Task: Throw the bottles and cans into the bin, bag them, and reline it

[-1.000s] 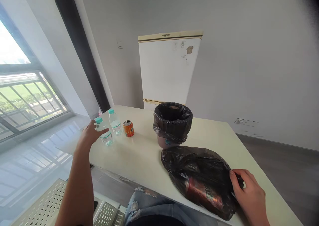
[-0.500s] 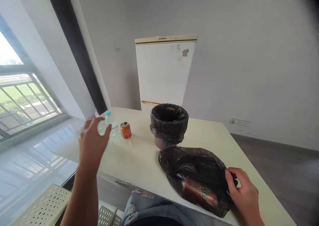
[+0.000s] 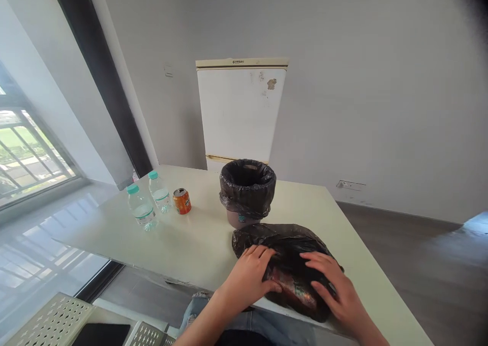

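Observation:
A black plastic bag (image 3: pixel 290 234) lies on its side near the table's front edge. Through its thin film shows a red, can-shaped item with a colourful print (image 3: pixel 293 287). On the bag's left side rests my left hand (image 3: pixel 247 277), thumb and fingers apart. My right hand (image 3: pixel 337 287) is at the bag's right side, fingers spread and thumb separate; whether it presses the film is hard to tell. Just behind the bag stands a small bin (image 3: pixel 236 219) with a black liner (image 3: pixel 247 196) folded over its rim.
Two clear bottles with teal caps, one nearer (image 3: pixel 141 208) and one farther (image 3: pixel 159 191), stand at the table's left beside an orange can (image 3: pixel 182 202). A white fridge (image 3: pixel 240 112) is behind the table (image 3: pixel 198 244). Perforated plastic seats (image 3: pixel 57 318) sit low at left.
My left hand has come from beside the bottles to the bag. My right hand has shifted left and its fingers have spread from the bag's edge. The view has turned slightly right.

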Available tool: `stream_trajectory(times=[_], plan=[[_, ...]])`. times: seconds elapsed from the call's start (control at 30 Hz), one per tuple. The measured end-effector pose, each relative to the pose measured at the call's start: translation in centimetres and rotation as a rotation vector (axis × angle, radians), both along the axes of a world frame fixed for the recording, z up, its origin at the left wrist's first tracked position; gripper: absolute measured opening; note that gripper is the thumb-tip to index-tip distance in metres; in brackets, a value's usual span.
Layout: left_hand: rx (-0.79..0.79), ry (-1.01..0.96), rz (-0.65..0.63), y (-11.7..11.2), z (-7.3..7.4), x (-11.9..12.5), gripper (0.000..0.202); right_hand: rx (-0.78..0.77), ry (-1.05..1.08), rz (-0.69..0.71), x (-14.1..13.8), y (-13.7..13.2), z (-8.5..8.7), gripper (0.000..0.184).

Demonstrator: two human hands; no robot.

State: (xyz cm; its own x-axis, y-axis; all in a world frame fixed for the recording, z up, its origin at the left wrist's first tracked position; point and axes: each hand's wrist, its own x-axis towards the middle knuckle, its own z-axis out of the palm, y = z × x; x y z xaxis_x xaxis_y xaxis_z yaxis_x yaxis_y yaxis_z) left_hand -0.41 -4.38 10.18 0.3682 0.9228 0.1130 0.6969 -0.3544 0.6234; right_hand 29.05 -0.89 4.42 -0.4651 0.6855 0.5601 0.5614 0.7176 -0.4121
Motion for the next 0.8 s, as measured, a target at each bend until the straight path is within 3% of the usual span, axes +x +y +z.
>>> stream_trajectory(times=[0.1,0.2,0.3,0.4,0.5,0.57,0.7,0.8], plan=[[-0.055,0.006,-0.016,0.0,-0.3,-0.1,0.038,-0.162,-0.247,-0.019,-1.4,-1.3,0.8,0.055],[-0.034,-0.014,-0.005,-0.7,-0.3,-0.1,0.018,-0.195,-0.378,-0.04,-2.3,-2.6,1.1,0.07],[-0.016,-0.002,-0.028,-1.4,-0.4,-0.3,0.016,-0.089,-0.399,-0.048,-2.3,-3.2,0.7,0.063],[0.018,0.086,-0.166,-1.9,-0.7,-0.7,0.01,0.07,-0.36,-0.061,-2.0,-3.2,0.5,0.053],[0.005,0.086,-0.239,-2.0,-0.6,-0.8,0.018,0.176,-0.282,-0.037,-1.8,-3.1,0.9,0.032],[0.009,0.06,-0.176,-1.9,-0.4,-0.5,0.022,0.207,-0.228,0.006,-1.8,-3.1,1.5,0.022],[0.093,0.142,-0.065,-0.9,0.0,0.0,0.026,0.222,-0.206,0.075,-1.8,-3.6,2.5,0.027],[0.053,0.191,0.019,0.1,-0.2,0.0,0.027,0.224,-0.222,0.106,-1.7,-4.1,2.7,0.026]])
